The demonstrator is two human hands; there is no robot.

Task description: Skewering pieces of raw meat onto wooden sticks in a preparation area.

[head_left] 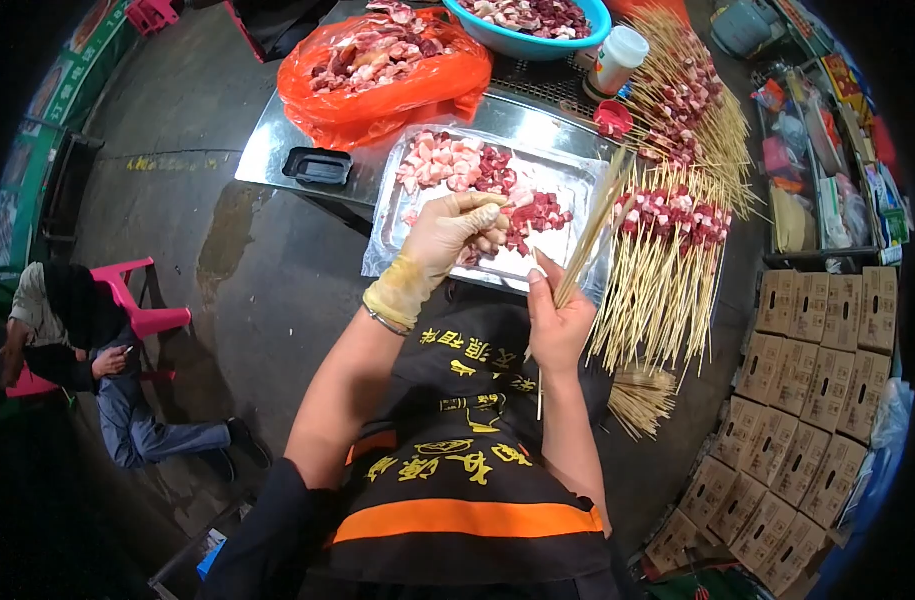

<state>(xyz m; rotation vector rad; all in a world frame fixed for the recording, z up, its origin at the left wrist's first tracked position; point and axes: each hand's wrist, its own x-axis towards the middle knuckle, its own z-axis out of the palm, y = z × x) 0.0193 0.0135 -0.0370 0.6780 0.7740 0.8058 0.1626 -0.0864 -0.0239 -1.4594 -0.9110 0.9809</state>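
My left hand, in a pale, stained glove, is above the metal tray with its fingertips pinched on a small pale piece of meat. My bare right hand grips a bundle of bamboo skewers that leans up to the right. One skewer stands apart between thumb and forefinger, its upper end close to my left fingers. Under my hands, the plastic-lined tray bears pale fat cubes and dark red meat cubes. My left hand hides part of the meat.
Threaded meat skewers are piled right of the tray. Behind it are a red plastic bag of meat, a blue basin and a white jar. A black tray lies left. A person sits far left; cardboard boxes stand right.
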